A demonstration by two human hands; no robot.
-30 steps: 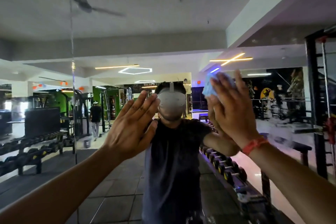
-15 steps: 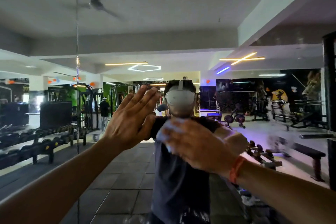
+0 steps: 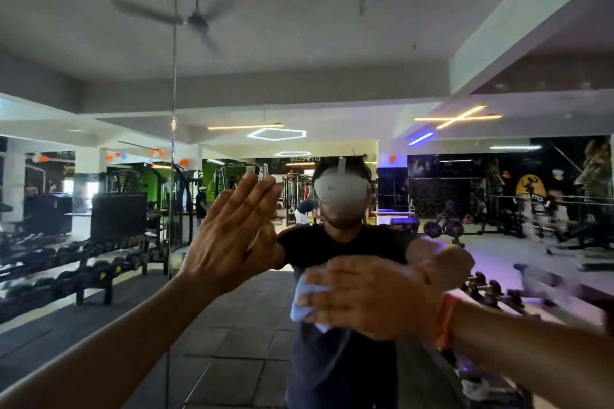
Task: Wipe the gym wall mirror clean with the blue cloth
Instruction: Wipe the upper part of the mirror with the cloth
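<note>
While the right hand (image 3: pixel 368 299) lies flat with its fingers pointing left, it presses a crumpled pale blue cloth (image 3: pixel 307 304) against the large wall mirror (image 3: pixel 415 26); the cloth peeks out beyond the fingertips, low and centre-right on the glass. That hand is blurred, so whether the thumb hooks the cloth cannot be told. An orange band (image 3: pixel 445 322) circles its wrist. Up and to the left, the left hand (image 3: pixel 232 236) rests open-palmed on the glass, fingers straight and together, tilted up to the right, holding nothing.

A thin vertical seam (image 3: pixel 172 83) between mirror panels runs just left of that hand. The glass reflects a person in a black T-shirt wearing a grey headset (image 3: pixel 342 189), both arms reaching forward. Around the reflection spreads a dim gym: long racks of black dumbbells (image 3: pixel 76 259) at the left, green-walled machine frames behind, a grey tiled floor (image 3: pixel 232 352), a barbell on the lit floor at right, a white ceiling fan (image 3: pixel 196 21), a hexagonal white light (image 3: pixel 275 134), and crossed orange strip lights (image 3: pixel 460 117).
</note>
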